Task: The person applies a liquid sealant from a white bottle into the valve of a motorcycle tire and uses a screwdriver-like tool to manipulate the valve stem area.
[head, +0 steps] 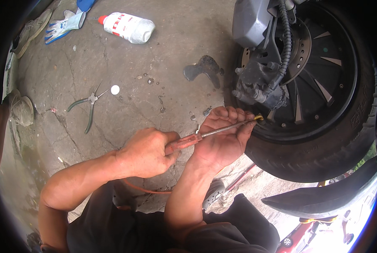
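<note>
My left hand (147,151) grips the worn red handle (183,143) of a screwdriver, whose metal shaft (223,128) points right towards a wheel (302,95). My right hand (223,139) is palm up beneath the shaft, its thumb and fingertips pinching the shaft's far end by a small bent yellow piece (258,118). This piece sits at the wheel's rim; how it is fixed is hidden. The black wheel carries a thick tyre (305,151), a drilled brake disc (303,47) and a dirty brake caliper (258,82) just above my right fingertips.
Green-handled pliers (92,99) lie spread on cracked concrete beside a white disc (115,89). Further up are a plastic bottle with a red cap (130,27) and a work glove (65,25). Shoes (21,109) show at left. A dark wet patch (204,69) lies near the wheel.
</note>
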Tool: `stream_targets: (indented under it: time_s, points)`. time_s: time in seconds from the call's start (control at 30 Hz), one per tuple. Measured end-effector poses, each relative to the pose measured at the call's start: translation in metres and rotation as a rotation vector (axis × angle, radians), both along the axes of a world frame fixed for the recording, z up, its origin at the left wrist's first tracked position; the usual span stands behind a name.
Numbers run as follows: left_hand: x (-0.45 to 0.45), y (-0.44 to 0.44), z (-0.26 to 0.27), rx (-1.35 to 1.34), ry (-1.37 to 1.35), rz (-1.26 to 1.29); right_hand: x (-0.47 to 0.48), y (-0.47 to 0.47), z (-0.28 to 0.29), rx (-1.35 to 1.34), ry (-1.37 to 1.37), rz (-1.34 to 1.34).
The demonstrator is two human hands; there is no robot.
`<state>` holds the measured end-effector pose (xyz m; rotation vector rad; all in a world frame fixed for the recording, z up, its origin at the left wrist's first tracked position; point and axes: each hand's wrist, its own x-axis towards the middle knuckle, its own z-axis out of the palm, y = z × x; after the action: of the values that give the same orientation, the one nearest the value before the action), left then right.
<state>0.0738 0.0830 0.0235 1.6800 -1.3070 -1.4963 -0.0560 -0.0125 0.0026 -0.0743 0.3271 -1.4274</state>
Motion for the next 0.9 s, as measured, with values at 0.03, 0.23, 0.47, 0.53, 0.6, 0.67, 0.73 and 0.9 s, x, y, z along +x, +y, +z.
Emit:
stream_targets:
  time_s: [0.03, 0.23, 0.47, 0.53, 0.6, 0.67, 0.73, 0.9]
  points:
    - [0.0001, -0.0006, 0.001, 0.019, 0.002, -0.008, -0.0002, -0.0002, 0.0003, -0.001, -0.005, 0.001]
    - [-0.0038, 0.0022, -0.0051, -0.025, 0.012, 0.023, -0.0004, -0.0005, 0.0011, 0.001, -0.036, 0.011]
    - [-0.0041, 0.0019, -0.0028, -0.01, -0.014, 0.018, 0.0001, -0.0009, 0.0017, 0.003, -0.016, 0.004]
    - [-0.0038, 0.0018, -0.0019, 0.004, -0.026, 0.01, -0.0005, -0.0012, 0.0012, -0.002, -0.017, 0.01]
    - [-0.0039, 0.0019, -0.0024, 0.0, -0.02, 0.013, -0.001, -0.0012, 0.0007, -0.014, -0.019, 0.017]
    - [-0.0042, 0.0019, -0.0024, 0.001, -0.019, 0.015, -0.0011, -0.0011, 0.0003, -0.019, -0.02, 0.019]
    - [-0.0051, 0.0017, -0.0013, 0.004, -0.02, 0.015, -0.0017, -0.0009, 0.0008, -0.019, -0.019, 0.013]
    - [-0.0041, 0.0015, 0.0003, 0.018, -0.013, 0.022, 0.0004, -0.0009, 0.0029, -0.026, -0.004, 0.017]
